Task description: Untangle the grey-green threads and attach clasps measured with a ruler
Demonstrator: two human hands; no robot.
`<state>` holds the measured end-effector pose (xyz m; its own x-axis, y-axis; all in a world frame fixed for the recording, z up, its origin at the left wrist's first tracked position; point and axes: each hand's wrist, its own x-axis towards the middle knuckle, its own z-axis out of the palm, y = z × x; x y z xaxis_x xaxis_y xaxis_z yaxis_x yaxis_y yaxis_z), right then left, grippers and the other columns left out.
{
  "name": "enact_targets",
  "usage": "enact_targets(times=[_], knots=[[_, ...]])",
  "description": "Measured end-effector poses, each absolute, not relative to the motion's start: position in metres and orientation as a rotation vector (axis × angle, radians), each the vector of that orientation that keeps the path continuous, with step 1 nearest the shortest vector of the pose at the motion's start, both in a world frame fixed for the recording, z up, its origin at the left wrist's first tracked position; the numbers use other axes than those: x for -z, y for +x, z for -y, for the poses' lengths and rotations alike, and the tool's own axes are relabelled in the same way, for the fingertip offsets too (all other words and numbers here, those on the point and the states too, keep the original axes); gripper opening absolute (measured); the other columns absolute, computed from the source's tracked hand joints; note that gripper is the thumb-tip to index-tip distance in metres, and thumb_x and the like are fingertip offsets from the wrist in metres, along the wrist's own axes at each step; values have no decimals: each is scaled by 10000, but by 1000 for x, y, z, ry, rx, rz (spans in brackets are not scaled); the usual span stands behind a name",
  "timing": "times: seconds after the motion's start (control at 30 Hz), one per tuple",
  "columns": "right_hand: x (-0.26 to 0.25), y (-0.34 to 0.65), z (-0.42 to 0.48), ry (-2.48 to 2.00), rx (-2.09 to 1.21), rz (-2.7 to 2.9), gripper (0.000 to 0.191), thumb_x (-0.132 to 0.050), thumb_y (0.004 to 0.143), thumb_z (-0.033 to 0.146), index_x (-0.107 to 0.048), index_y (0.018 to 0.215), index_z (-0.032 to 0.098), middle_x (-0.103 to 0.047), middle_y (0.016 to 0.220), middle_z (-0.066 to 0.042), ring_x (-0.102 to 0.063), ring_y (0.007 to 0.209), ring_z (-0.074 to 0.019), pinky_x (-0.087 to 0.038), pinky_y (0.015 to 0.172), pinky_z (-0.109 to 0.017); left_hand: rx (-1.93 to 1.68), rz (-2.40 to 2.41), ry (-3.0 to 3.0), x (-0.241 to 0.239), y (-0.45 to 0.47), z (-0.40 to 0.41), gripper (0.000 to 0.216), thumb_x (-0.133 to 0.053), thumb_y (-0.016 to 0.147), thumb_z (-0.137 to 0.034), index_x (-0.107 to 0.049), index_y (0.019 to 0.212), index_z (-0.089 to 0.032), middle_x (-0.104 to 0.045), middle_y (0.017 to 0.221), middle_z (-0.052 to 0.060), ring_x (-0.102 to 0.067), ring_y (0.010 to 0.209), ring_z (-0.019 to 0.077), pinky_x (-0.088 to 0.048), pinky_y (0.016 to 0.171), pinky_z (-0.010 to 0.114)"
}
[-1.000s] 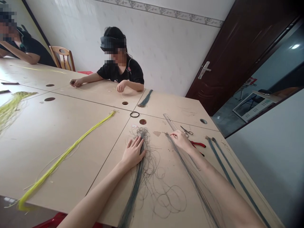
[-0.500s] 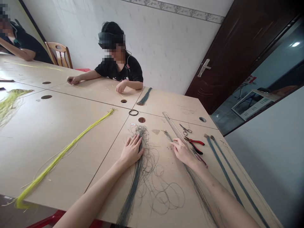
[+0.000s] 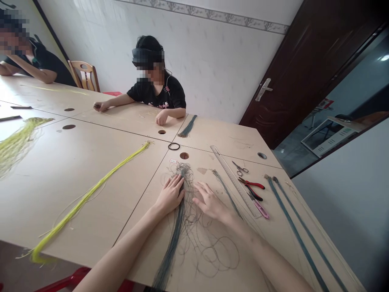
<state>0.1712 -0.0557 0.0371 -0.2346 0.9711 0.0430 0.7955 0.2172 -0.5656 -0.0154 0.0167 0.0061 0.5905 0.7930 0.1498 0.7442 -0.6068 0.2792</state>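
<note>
My left hand (image 3: 170, 194) lies flat, fingers spread, pressing on a bundle of dark blue-grey cords (image 3: 172, 239) that runs toward me across the wooden table (image 3: 91, 162). Loose tangled strands (image 3: 209, 247) curl around the bundle. My right hand (image 3: 211, 202) is open, fingers stretched over the tangled strands just right of the left hand. A second thin dark cord bundle (image 3: 226, 190) lies just right of that hand.
A clear ruler (image 3: 231, 178), small scissors (image 3: 240, 168), red-handled pliers (image 3: 252, 186) and a pink tool (image 3: 261, 207) lie to the right. Two more dark cords (image 3: 291, 227) run along the right edge. A yellow cord bundle (image 3: 91, 190) lies left. Two people sit at the far side.
My right hand has moved left and toward me, from the far end of the right cord bundle to the tangled strands beside my left hand. The left hand stayed put.
</note>
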Motion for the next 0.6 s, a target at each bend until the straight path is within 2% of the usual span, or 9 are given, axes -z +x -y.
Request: enact_targets(times=[0.17,0.37,0.5,0.57,0.6], knots=[[-21,156,9,-1713,-598,1924,680,-381,876,462,-264,1401,47,-229,1456,-175,-153,1379,-223,-191,1130,-370,-369,-1227,2580,-20,-28,-13,545,-370,869,-262,-324,1388,-104,-260,1469,117,-188,1371,217,-185,1119,442],[-7,125,-12,-1873,-467,1866,755,-375,861,509,-182,1435,58,-82,1500,-205,-27,1392,-288,-158,1117,-448,-281,-1286,2495,-30,-40,16,598,-363,873,-316,-239,1426,-125,-172,1489,101,-118,1378,263,-178,1105,495],[3,107,-19,-1999,-275,1902,776,-416,841,492,-177,1441,61,-64,1496,-229,-34,1379,-343,-131,1111,-461,-363,-1458,2590,-8,-43,48,686,-412,863,-407,-203,1434,-90,-180,1472,139,-200,1351,328,-279,1064,497],[7,100,-23,-2052,-192,1912,773,-429,831,490,-195,1440,74,-83,1495,-227,-54,1373,-364,-116,1108,-474,-555,-1441,2785,12,-42,62,786,-448,845,-462,-87,1453,-121,-214,1462,134,-286,1319,339,-325,1036,481],[8,96,-26,-2072,-161,1914,769,-433,828,490,-203,1439,84,-95,1494,-224,-69,1370,-370,-114,1105,-481,-679,-1410,2888,24,-40,68,847,-443,837,-524,-26,1453,-119,-278,1438,138,-358,1285,331,-371,1003,443]])
